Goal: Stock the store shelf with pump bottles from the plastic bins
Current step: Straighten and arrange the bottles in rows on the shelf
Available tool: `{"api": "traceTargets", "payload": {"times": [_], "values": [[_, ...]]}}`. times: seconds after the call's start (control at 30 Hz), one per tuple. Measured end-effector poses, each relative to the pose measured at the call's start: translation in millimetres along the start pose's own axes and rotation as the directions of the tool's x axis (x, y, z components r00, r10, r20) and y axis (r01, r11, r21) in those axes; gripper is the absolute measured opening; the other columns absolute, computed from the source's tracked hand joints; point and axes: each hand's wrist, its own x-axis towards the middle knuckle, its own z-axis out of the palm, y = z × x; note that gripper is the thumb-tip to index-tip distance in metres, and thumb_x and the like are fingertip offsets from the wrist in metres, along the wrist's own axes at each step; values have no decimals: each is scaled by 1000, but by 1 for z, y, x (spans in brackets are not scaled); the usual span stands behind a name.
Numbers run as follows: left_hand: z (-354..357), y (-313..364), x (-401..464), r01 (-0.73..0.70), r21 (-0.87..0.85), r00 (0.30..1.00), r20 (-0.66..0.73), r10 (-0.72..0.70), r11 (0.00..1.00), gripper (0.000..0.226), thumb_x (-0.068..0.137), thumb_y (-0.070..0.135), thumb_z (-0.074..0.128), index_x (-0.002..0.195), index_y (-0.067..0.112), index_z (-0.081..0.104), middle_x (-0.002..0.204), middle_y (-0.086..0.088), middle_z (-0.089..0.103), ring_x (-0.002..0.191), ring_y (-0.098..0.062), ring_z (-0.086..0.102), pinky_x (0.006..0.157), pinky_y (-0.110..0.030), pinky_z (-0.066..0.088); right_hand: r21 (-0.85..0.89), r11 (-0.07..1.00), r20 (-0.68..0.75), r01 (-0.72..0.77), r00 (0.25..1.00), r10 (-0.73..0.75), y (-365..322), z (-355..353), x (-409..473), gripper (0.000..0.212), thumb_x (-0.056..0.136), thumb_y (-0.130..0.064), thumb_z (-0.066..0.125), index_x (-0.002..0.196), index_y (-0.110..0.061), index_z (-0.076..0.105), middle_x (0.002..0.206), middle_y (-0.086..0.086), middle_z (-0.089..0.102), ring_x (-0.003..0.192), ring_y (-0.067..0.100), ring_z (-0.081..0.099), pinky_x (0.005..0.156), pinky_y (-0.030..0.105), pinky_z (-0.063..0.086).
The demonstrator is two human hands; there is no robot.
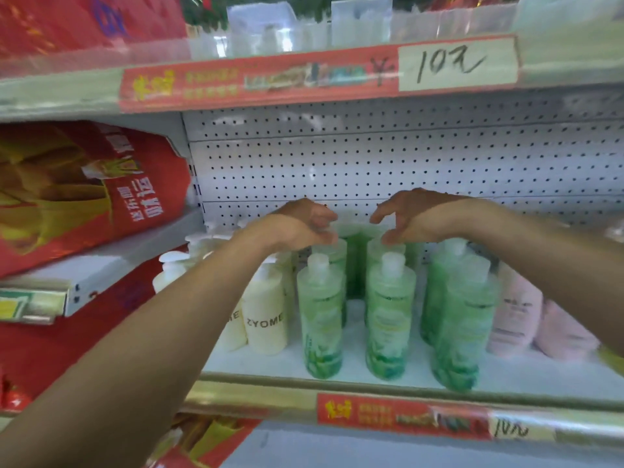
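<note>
Several green pump bottles stand in rows on the white shelf. My left hand reaches in over the left row, fingers curled round the top of a green bottle in the second row. My right hand is above the neighbouring row. Its fingers are spread and loosely bent, and its thumb touches the top of another green bottle. More green bottle tops show blurred between the two hands.
Cream pump bottles stand left of the green ones and pink bottles to the right. A red bag lies on the neighbouring shelf at left. The upper shelf's red price strip runs overhead. A perforated white back panel closes the rear.
</note>
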Motion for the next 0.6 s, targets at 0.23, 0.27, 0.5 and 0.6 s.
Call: {"api": "traceTargets", "payload": {"times": [0.23, 0.27, 0.5, 0.6], "values": [[4, -2, 17, -57, 128, 997, -35, 62, 990, 42, 80, 26, 78, 120, 25, 66, 110, 3, 63, 96, -14, 57, 88, -24, 44, 38, 999, -60, -2, 998, 4, 7, 22, 15, 29, 90, -34, 63, 119, -32, 55, 105, -7, 47, 91, 17, 49, 74, 25, 37], [5, -2, 19, -70, 146, 996, -40, 76, 987, 39, 81, 26, 77, 119, 25, 67, 109, 2, 63, 96, -15, 58, 88, -26, 46, 45, 999, -57, -12, 998, 14, 8, 23, 16, 29, 91, -34, 62, 119, -32, 54, 108, -4, 47, 91, 18, 49, 74, 25, 37], [16, -2, 32, -146, 179, 984, -79, 162, 973, 34, 86, 27, 72, 119, 24, 65, 112, 0, 63, 98, -14, 51, 89, -26, 43, 57, 998, -72, -25, 997, 29, 4, 24, 18, 26, 93, -32, 56, 118, -32, 53, 111, -3, 44, 95, 18, 45, 79, 29, 37], [18, 0, 37, -161, 200, 978, -97, 183, 967, 32, 86, 27, 71, 118, 24, 65, 113, -1, 62, 101, -16, 53, 86, -25, 40, 49, 998, -86, -36, 995, 40, 3, 25, 19, 27, 93, -31, 57, 120, -31, 53, 108, -4, 42, 98, 19, 45, 80, 30, 37]]}}
